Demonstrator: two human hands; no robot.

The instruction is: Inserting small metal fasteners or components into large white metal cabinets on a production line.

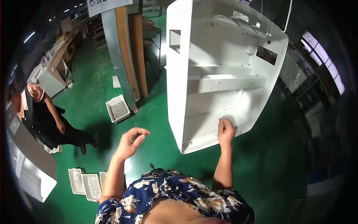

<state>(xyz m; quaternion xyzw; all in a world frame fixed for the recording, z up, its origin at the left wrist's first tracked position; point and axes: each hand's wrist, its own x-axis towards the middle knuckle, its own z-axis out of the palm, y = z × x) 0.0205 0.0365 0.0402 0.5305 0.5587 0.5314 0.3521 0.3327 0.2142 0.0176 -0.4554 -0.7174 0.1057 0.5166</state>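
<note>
At the far left of the frame a co-worker (pixel 41 115) in dark clothes with a pink head covering bends beside a grey worktop (pixel 31 164). Just below and to the right, three shallow white trays of small metal parts (pixel 86 184) lie side by side on the green floor (pixel 93 78), probably set low so that parts are within reach while crouching. Another white bin of the same small parts (pixel 118 109) sits further up, at the foot of a grey steel column (pixel 118 56) with brown boards leaning against it.

Left of centre, the left hand (pixel 130 142) is raised in the air, well apart from everything. Its fingers (pixel 141 133) are loosely curled and narrow, holding nothing that can be made out.

Right of centre stands a large white sheet-metal cabinet shell (pixel 223 71), filling the upper middle of the frame, its open side turned toward the camera so that the inner shelves and brackets are exposed to the person. The right hand (pixel 226 130) rests against its lower inner panel near the bottom edge. The fingers (pixel 223 123) are closed together, seemingly pinching or pressing something small against the panel; what it is cannot be told.

At the far right, dark shelving (pixel 309 100) and bright windows (pixel 324 59) line the edge.
</note>
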